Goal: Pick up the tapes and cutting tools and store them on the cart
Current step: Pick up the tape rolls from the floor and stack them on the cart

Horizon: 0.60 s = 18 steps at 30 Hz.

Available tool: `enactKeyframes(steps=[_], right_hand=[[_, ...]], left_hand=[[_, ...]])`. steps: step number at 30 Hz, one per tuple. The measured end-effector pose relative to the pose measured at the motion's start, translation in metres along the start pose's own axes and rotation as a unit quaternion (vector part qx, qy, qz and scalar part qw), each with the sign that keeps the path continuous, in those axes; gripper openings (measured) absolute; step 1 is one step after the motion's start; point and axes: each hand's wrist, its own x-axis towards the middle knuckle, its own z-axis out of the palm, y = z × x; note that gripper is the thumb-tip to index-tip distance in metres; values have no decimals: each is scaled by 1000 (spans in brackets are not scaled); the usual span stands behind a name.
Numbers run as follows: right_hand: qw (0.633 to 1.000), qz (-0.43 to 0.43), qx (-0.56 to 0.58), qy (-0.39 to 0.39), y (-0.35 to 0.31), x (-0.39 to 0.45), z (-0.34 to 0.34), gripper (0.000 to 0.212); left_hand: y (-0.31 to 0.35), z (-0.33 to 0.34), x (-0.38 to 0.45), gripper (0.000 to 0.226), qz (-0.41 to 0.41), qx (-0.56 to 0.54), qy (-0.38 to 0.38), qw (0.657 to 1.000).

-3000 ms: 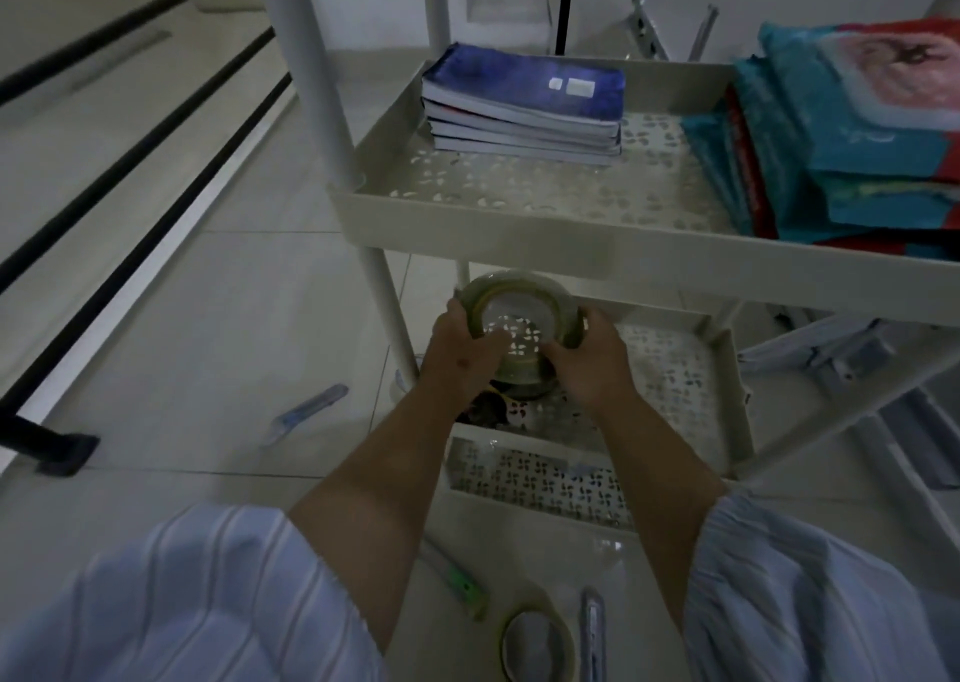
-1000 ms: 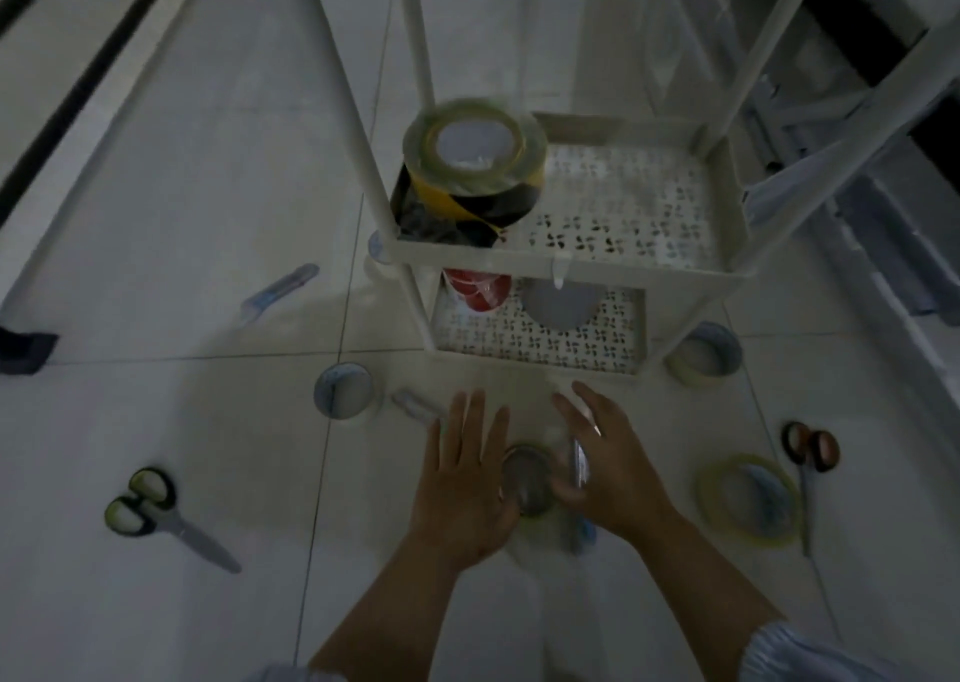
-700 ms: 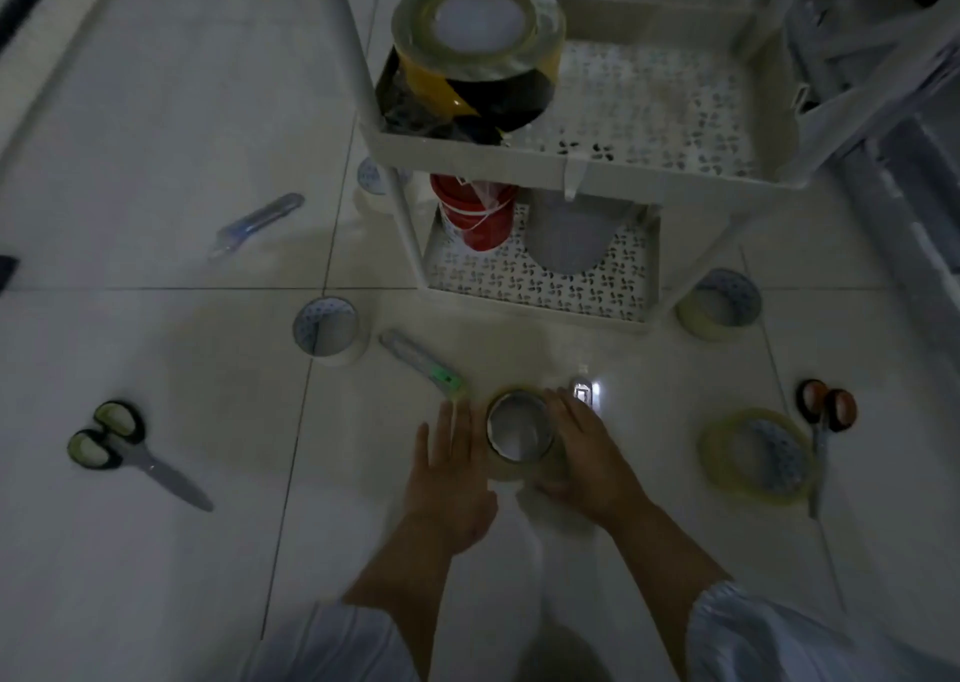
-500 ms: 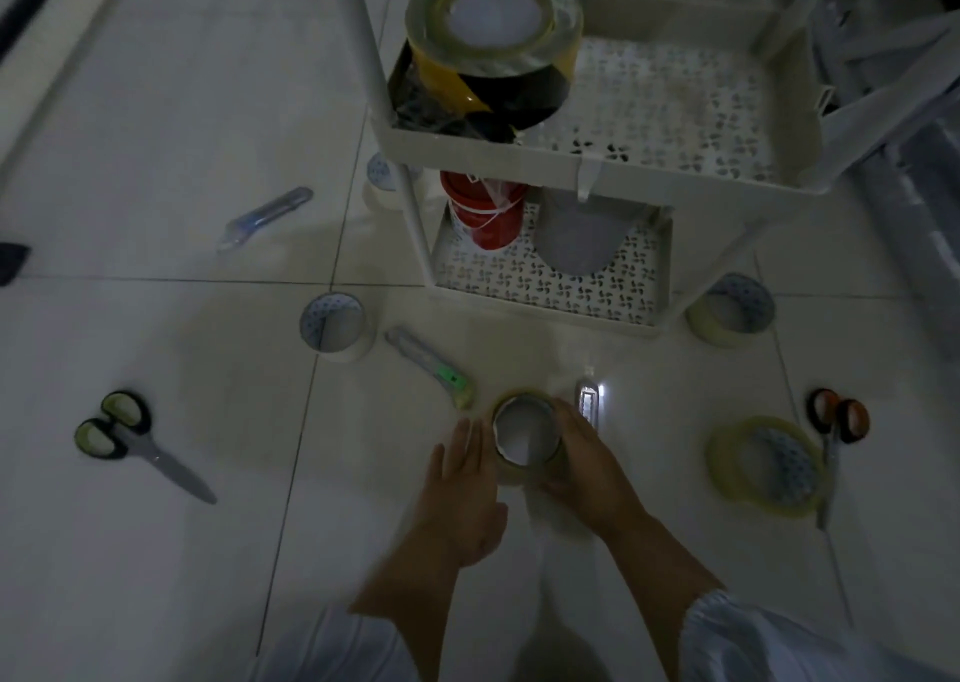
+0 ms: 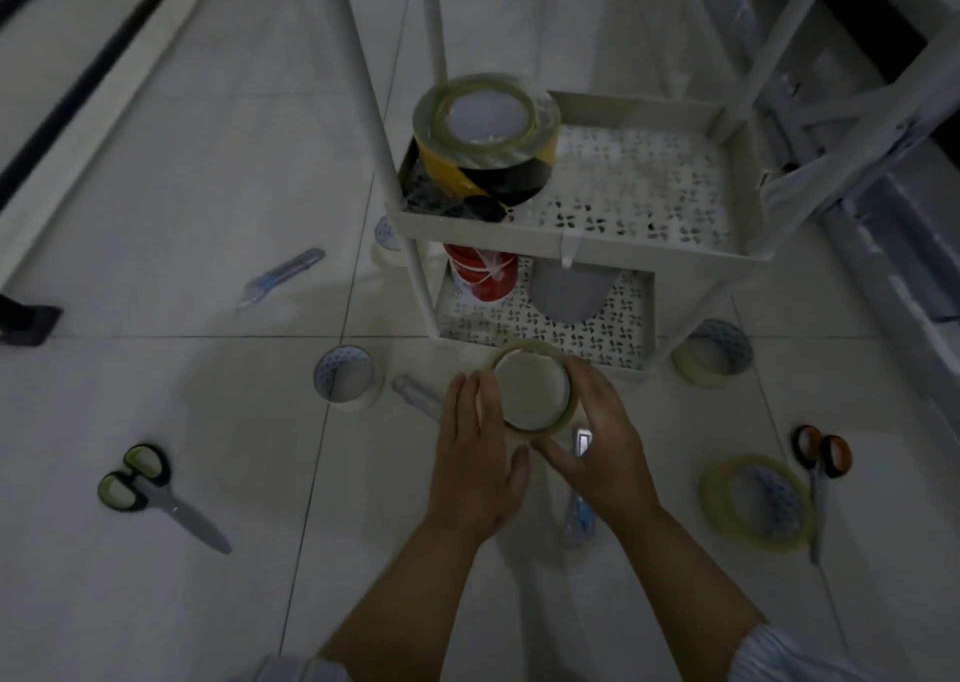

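Two bare forearms are seen, reaching up from the lower edge of the view. No gloves, rings, watch or bands are worn on the left hand [image 5: 475, 468] or the right hand [image 5: 602, 453]. A pale, light-blue sleeve [image 5: 800, 655] with faint stripes is seen at the right elbow, pushed back so that the forearm is left uncovered. A smaller patch of the same pale cloth [image 5: 291, 668] is glimpsed beside the left elbow, blurred in the dim light.
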Motion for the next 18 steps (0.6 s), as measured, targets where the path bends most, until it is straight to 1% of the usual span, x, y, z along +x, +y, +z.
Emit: enactKeyframes(steps=[2,6,8,13,15,18], right_hand=[[999,-34,-2,32,-14,7,-11,72],[994,-79,-16,70,-41,24,-39,70],[990,-101,-39,86,-52,32,-53,73],[972,-164,-103,132,-83,55,-88,76],[968,-176,-106,142,-93,63,-102,77],[967,-190,-106,132,-101,79,-119,76]], left_hand=[[7,-13,14,69,9,-6,31,999],[21,-47,40,71,68,-10,64,996],[27,-64,53,73,92,-27,74,993],[49,-97,84,70,142,-26,113,983],[58,-105,98,67,162,-17,107,981],[71,-117,119,71,178,18,55,982]])
